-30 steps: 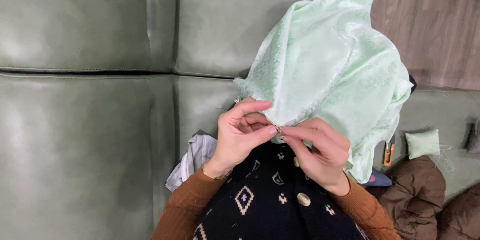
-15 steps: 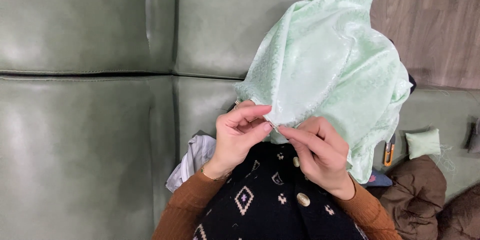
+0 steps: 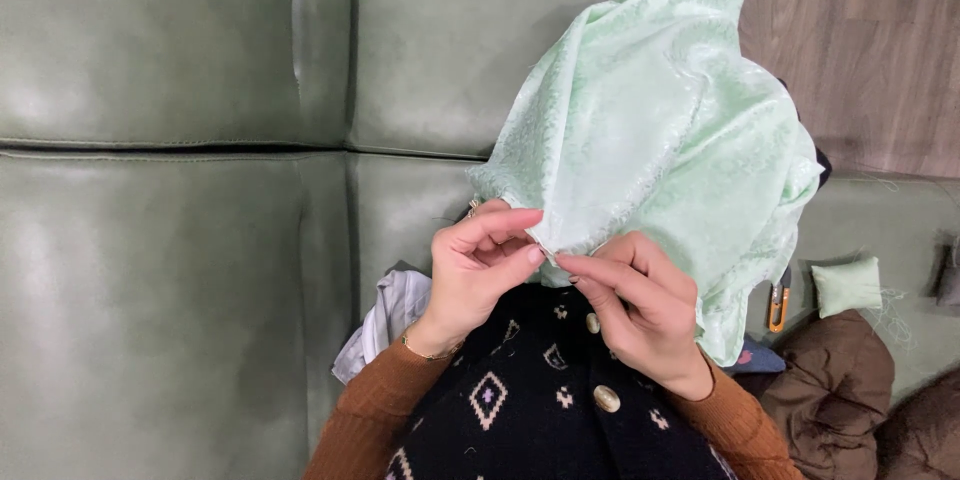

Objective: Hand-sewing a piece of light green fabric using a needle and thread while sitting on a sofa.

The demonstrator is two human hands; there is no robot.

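On a green leather sofa (image 3: pixel 180 270), wood floor (image 3: pixel 880 70) beyond, both hands' grips pinching mint fabric (image 3: pixel 660 140).

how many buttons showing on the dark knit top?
2. One button sits beside the right hand; the other button is lower on the knit top. More may be hidden under the hands or fabric.

No packages, labels, signs or screens visible.

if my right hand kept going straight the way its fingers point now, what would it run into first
Most likely the left hand. The right hand points its fingertips leftward along the edge of the mint green fabric, and the left thumb and forefinger pinch that same edge right there, nearly touching.
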